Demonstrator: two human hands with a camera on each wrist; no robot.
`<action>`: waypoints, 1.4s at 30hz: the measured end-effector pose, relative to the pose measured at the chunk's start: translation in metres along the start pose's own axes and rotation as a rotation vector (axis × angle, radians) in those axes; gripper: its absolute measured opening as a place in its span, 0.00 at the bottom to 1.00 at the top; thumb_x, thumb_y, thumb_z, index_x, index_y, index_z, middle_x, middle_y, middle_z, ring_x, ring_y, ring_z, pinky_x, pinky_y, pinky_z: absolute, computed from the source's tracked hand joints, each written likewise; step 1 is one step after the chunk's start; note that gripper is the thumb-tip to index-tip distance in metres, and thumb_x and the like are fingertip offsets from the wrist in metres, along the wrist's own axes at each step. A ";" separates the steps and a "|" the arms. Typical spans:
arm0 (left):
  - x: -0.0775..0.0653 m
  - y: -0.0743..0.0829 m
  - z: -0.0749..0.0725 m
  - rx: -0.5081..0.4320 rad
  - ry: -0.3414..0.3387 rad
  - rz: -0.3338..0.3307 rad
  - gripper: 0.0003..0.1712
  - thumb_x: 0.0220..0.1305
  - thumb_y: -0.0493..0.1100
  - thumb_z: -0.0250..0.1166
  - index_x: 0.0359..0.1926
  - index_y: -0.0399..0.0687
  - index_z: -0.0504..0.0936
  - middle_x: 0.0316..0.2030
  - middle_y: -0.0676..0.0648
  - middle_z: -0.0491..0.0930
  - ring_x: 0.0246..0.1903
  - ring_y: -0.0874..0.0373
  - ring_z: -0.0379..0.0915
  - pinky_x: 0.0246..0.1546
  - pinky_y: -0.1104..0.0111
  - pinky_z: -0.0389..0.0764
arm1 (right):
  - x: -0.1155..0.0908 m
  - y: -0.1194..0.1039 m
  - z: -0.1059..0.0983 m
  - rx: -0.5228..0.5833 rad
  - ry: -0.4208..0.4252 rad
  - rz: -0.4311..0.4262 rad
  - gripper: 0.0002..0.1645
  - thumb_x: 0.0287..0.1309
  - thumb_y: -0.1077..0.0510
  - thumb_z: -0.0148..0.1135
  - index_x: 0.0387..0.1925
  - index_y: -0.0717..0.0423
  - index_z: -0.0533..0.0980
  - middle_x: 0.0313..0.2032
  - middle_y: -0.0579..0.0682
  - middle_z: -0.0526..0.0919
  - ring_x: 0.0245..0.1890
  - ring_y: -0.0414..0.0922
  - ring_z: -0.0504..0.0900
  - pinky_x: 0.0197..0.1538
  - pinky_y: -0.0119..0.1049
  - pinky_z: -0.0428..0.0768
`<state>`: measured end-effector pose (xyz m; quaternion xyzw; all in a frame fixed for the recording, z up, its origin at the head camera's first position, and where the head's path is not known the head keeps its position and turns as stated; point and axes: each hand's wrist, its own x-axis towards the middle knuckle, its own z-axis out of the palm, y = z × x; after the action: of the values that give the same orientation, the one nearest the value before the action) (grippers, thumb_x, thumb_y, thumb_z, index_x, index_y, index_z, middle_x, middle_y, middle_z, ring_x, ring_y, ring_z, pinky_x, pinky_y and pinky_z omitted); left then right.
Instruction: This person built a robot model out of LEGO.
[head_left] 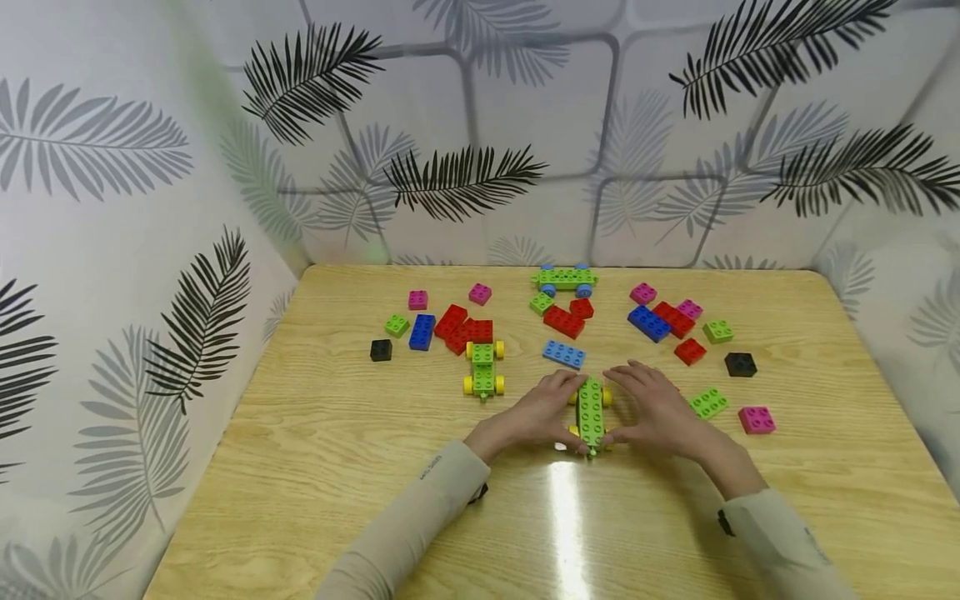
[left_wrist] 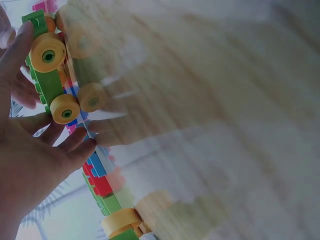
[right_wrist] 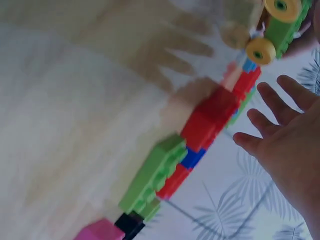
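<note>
Rising behind everything, a pale wall (head_left: 540,108) is patterned with black and grey leaves. Below it, a wooden table (head_left: 292,475) is spread out, and a streak of light is reflected on its near part. Over it, two light sleeves (head_left: 420,517) are stretched from the near side. The left hand (head_left: 542,410) is placed along one side of a green car (head_left: 591,412), its thumb and forefinger set wide apart near the car's two ends; the near end seems to be touched by the thumb, but how firmly cannot be told. The right hand (head_left: 656,412) is held wide on the other side, its fingers extended and kept apart from the car. Between them, the car is stood lengthwise on the table on yellow wheels, its studs turned up. At the far edge, a blue-wheeled car (head_left: 566,277) is set crosswise; left of the hands, another yellow-wheeled car (head_left: 483,382) is seen. Beyond the hands, a light blue brick (head_left: 564,354) is laid flat. A long green brick (head_left: 708,403) is found right of the right hand. Smaller still, a pink brick (head_left: 757,420) and a black brick (head_left: 741,364) are placed farther right.
</note>
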<state>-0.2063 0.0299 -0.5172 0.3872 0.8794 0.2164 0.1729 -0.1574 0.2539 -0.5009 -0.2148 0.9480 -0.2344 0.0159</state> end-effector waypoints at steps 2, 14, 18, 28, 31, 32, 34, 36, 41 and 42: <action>0.000 0.000 0.000 -0.005 -0.003 -0.002 0.61 0.46 0.63 0.74 0.74 0.47 0.53 0.67 0.46 0.59 0.65 0.53 0.57 0.64 0.66 0.63 | -0.003 0.005 -0.007 0.007 0.021 0.010 0.52 0.41 0.40 0.76 0.63 0.62 0.68 0.62 0.64 0.69 0.65 0.66 0.60 0.62 0.66 0.59; -0.002 0.000 0.000 -0.026 -0.014 -0.001 0.58 0.50 0.63 0.72 0.74 0.49 0.52 0.67 0.46 0.58 0.65 0.53 0.56 0.64 0.65 0.63 | -0.038 0.041 -0.037 0.006 0.065 0.204 0.37 0.55 0.49 0.70 0.60 0.66 0.70 0.59 0.68 0.69 0.59 0.69 0.65 0.56 0.67 0.64; -0.002 0.000 -0.001 -0.041 -0.024 -0.019 0.58 0.50 0.63 0.73 0.74 0.50 0.52 0.67 0.46 0.57 0.65 0.54 0.56 0.64 0.66 0.63 | -0.046 0.048 -0.038 -0.010 0.088 0.231 0.34 0.57 0.50 0.68 0.59 0.67 0.70 0.58 0.69 0.70 0.58 0.70 0.66 0.54 0.68 0.66; -0.004 0.002 -0.002 -0.071 -0.027 -0.025 0.57 0.51 0.60 0.73 0.74 0.50 0.52 0.68 0.46 0.56 0.67 0.53 0.54 0.65 0.65 0.62 | -0.058 0.094 -0.053 -0.028 0.298 0.283 0.25 0.59 0.61 0.65 0.53 0.71 0.72 0.52 0.74 0.72 0.49 0.73 0.68 0.46 0.68 0.67; -0.004 0.002 -0.001 -0.076 -0.030 -0.028 0.57 0.51 0.60 0.73 0.74 0.50 0.52 0.68 0.46 0.56 0.67 0.53 0.54 0.65 0.65 0.61 | -0.060 0.105 -0.057 -0.017 0.264 0.297 0.26 0.59 0.61 0.65 0.55 0.72 0.70 0.53 0.76 0.70 0.49 0.74 0.67 0.49 0.68 0.65; -0.004 0.002 -0.001 -0.075 -0.031 -0.030 0.57 0.51 0.60 0.73 0.74 0.50 0.52 0.68 0.46 0.56 0.67 0.53 0.54 0.65 0.65 0.61 | -0.061 0.107 -0.058 -0.007 0.252 0.307 0.26 0.59 0.61 0.65 0.55 0.72 0.70 0.53 0.76 0.70 0.50 0.74 0.67 0.50 0.68 0.64; -0.004 0.002 0.000 -0.069 -0.034 -0.032 0.57 0.51 0.60 0.73 0.74 0.50 0.52 0.68 0.46 0.56 0.67 0.53 0.54 0.65 0.66 0.61 | -0.063 0.110 -0.059 0.009 0.230 0.328 0.28 0.61 0.58 0.64 0.56 0.72 0.69 0.54 0.76 0.69 0.51 0.75 0.65 0.50 0.69 0.63; -0.004 0.002 0.000 -0.068 -0.037 -0.031 0.57 0.51 0.61 0.73 0.74 0.50 0.51 0.68 0.47 0.56 0.67 0.54 0.54 0.65 0.66 0.61 | -0.067 0.111 -0.060 0.014 0.207 0.346 0.29 0.62 0.55 0.64 0.56 0.72 0.70 0.54 0.76 0.68 0.51 0.75 0.64 0.51 0.69 0.62; -0.004 0.003 -0.002 -0.069 -0.040 -0.035 0.57 0.52 0.60 0.72 0.74 0.50 0.51 0.69 0.46 0.55 0.68 0.53 0.52 0.66 0.65 0.60 | -0.073 0.114 -0.063 0.017 0.154 0.341 0.30 0.61 0.52 0.64 0.54 0.73 0.71 0.53 0.76 0.68 0.52 0.76 0.63 0.51 0.70 0.61; -0.004 0.003 -0.002 -0.070 -0.039 -0.039 0.57 0.52 0.60 0.73 0.74 0.50 0.51 0.69 0.46 0.55 0.68 0.53 0.52 0.66 0.65 0.60 | -0.073 0.115 -0.063 0.019 0.141 0.337 0.30 0.61 0.52 0.64 0.53 0.73 0.71 0.53 0.76 0.68 0.51 0.76 0.63 0.50 0.70 0.62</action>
<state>-0.2026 0.0281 -0.5135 0.3681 0.8750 0.2360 0.2078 -0.1452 0.4032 -0.5018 -0.0357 0.9671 -0.2518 -0.0096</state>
